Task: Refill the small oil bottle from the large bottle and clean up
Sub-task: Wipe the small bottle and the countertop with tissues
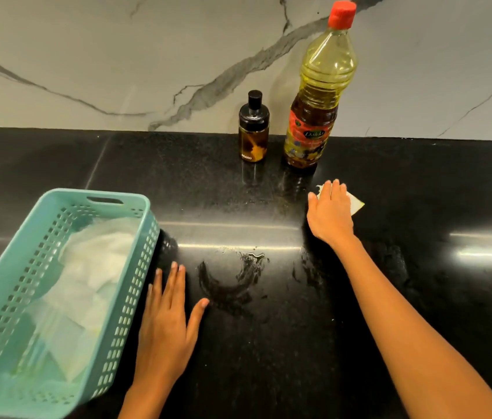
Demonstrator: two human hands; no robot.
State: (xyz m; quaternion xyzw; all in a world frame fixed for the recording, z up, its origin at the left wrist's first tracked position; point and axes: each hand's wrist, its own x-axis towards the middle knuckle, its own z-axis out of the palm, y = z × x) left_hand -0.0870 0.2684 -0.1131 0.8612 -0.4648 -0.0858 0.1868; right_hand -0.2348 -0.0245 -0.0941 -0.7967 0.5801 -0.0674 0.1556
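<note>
Flat at 6 o'clock, left grip [164, 326] lies spread and empty on the bench [269, 373] beside the basket [136, 237]. Right grip [329, 214], also flat, presses a tissue [356, 204] at 1 o'clock, below the large bottle [320, 95]; small bottle [253, 131] stands at 12.

small bottle [253, 130] left of large bottle [317, 95], basket [136, 255] front-left

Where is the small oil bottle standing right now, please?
In the head view, the small oil bottle stands upright at the back of the black counter, by the marble wall, just left of the large bottle.
</note>
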